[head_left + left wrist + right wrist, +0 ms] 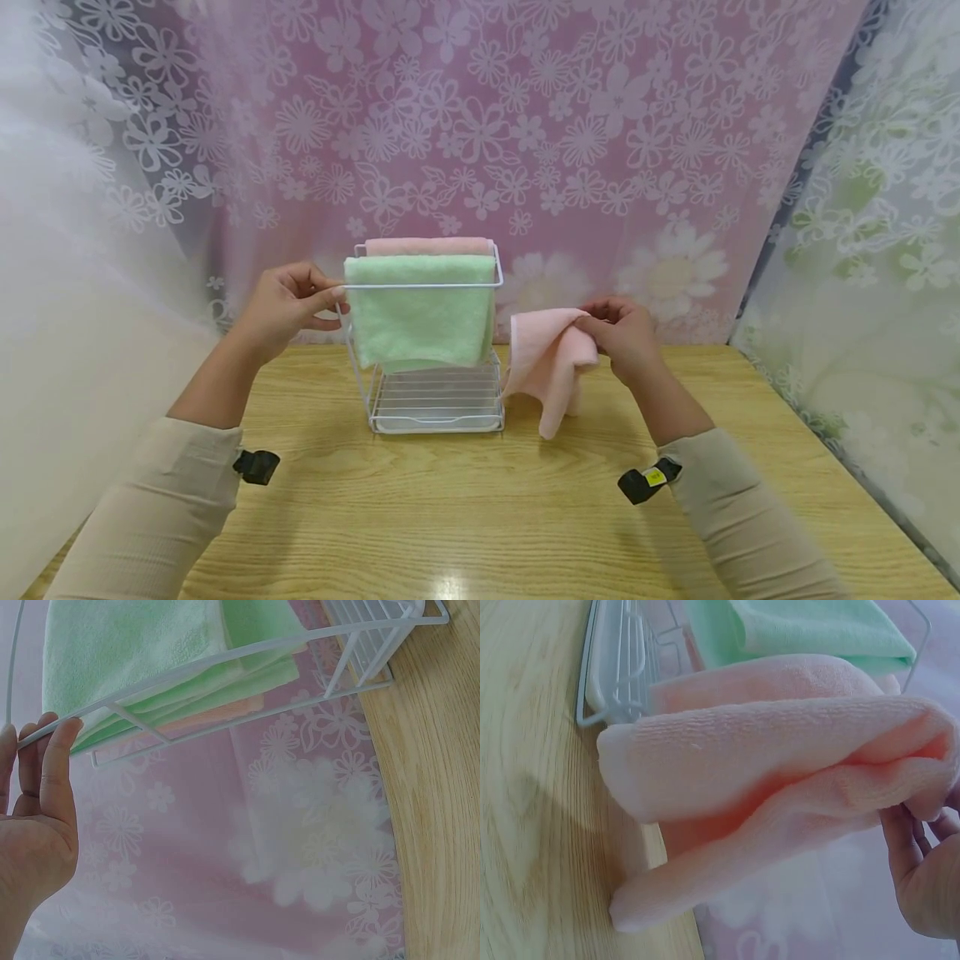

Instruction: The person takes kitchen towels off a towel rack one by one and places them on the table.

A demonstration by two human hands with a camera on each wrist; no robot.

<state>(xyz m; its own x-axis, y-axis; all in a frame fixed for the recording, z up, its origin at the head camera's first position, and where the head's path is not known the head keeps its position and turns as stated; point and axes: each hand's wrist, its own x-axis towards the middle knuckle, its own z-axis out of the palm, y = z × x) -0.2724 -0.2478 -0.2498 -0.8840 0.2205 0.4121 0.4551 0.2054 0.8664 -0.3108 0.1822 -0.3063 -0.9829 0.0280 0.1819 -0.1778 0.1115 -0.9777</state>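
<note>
A white wire rack stands on the table, with a green towel draped over its upper part. Behind the green one, a pink towel hangs on the rack's back bar. My left hand pinches the upper left corner of the rack; in the left wrist view the thumb and fingers close round the white wire. To the right of the rack, my right hand grips a second pink towel by its top edge, and the cloth hangs in loose folds.
The rack's base holds a wire grid over a pale tray. Under everything is a wood-grain table. A pink flowered curtain stands close behind, with translucent flowered sheets at left and right.
</note>
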